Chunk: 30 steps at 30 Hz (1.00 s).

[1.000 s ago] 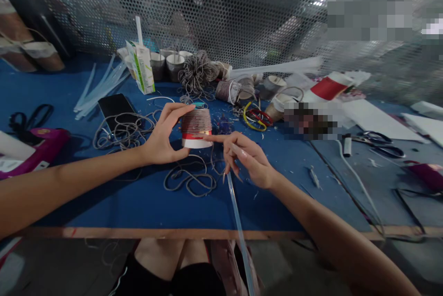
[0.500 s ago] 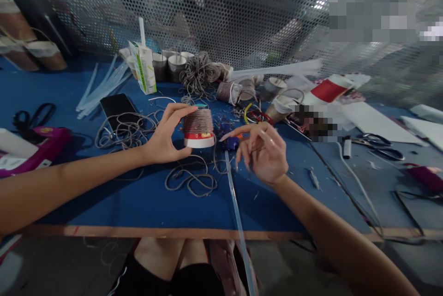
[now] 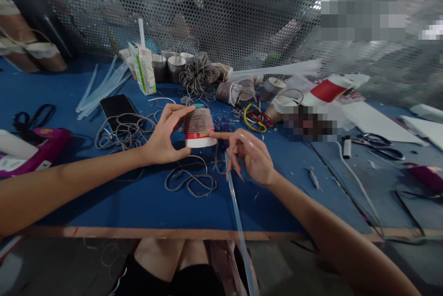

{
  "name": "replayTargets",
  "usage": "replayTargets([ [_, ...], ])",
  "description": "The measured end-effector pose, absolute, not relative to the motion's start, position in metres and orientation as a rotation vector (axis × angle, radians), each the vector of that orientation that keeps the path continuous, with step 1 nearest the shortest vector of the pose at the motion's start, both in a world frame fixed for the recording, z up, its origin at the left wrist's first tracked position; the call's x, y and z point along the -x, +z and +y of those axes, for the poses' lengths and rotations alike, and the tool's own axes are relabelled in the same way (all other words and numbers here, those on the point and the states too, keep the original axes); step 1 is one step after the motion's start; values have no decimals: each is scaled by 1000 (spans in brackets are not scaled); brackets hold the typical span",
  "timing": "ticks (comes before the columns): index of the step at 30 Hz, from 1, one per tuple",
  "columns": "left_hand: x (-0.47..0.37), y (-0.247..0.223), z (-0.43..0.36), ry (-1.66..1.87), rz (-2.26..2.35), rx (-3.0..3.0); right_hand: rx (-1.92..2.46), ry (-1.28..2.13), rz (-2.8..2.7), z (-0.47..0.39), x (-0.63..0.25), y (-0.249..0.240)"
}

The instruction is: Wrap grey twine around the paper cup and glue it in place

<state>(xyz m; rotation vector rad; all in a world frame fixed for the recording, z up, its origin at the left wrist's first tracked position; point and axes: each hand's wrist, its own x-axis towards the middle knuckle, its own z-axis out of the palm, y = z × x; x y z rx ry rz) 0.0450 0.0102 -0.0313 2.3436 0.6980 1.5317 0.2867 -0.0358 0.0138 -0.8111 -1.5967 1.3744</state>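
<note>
My left hand (image 3: 169, 136) grips a paper cup (image 3: 200, 130) between the thumb at its white rim and fingers at its top. The cup is upside down, its wide rim lowest, with grey cord wound around its upper part and a red band below. My right hand (image 3: 252, 154) is at the cup's right side, index finger stretched out to the red band, the other fingers loosely bent and apart. Below the cup, loose grey cord (image 3: 190, 180) lies in loops on the blue table. A clear plastic stick (image 3: 237, 215) runs from beneath my right fingers over the table edge.
Behind the cup stand a drink carton (image 3: 143, 69), cord-wrapped cups (image 3: 177, 67) and a tangle of grey cord (image 3: 199, 74). On the left lie a black phone-like slab (image 3: 117, 106) and clear sticks (image 3: 104, 86). Scissors (image 3: 377, 141) rest at right. A perforated metal screen (image 3: 221, 14) closes the back.
My right hand has moved left, bringing its index finger to the cup's side. My left hand still holds the cup, which has shifted very slightly.
</note>
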Motion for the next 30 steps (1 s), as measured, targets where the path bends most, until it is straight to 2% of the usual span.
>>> replayTargets([
  [5,-47,-31,8,1575,637,-2223,711,1388,-1468,-31,-287,17],
  [10,-46,-35,10,1596,581,-2164,805,1412,-1338,-26,-288,17],
  [15,-44,-38,13,1554,527,-2055,817,1091,-1301,-22,-293,9],
  [18,-44,-39,15,1468,407,-2051,765,896,-1467,-23,-296,8],
  [24,-43,-39,21,1303,243,-2174,794,841,-1919,-25,-296,5],
  [30,-45,-37,20,1262,367,-2343,812,611,-2004,-25,-298,-3],
])
